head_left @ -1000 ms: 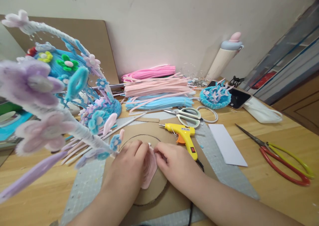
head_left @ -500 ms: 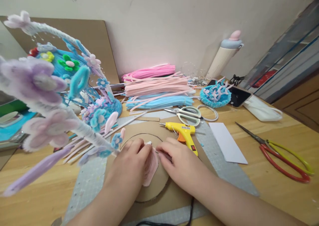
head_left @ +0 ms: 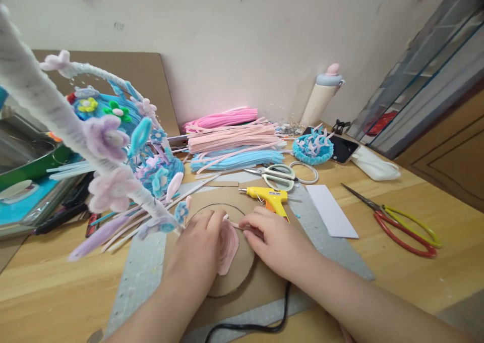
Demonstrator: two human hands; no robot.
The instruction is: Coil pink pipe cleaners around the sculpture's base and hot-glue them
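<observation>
A flat coil of pale pink pipe cleaner [head_left: 230, 249] lies on a cardboard sheet [head_left: 264, 292] inside a drawn dark circle. My left hand [head_left: 199, 244] covers the coil's left side, its fingers closed at the top edge, where a small white tip shows. Just to the right, my right hand [head_left: 274, 234] pinches a pink strand that runs toward the coil's top. The fingertips of both hands are partly hidden. Beyond my right hand lies a yellow hot glue gun [head_left: 275, 197], its nozzle pointing left.
Left stands a flowered pipe-cleaner basket [head_left: 166, 169], with a white wrapped arch [head_left: 71, 116] nearer me. Pipe-cleaner bundles [head_left: 230, 138], white-handled scissors [head_left: 278, 176] and a blue ornament [head_left: 313, 149] lie behind. Folded white paper [head_left: 330, 212] and red-and-yellow scissors [head_left: 401, 227] are right. A black cord [head_left: 249, 328] crosses the front.
The camera view has shifted, so the items on the right appear further left and the arch looms larger. My right hand has drawn slightly away from my left, showing more of the pink strand.
</observation>
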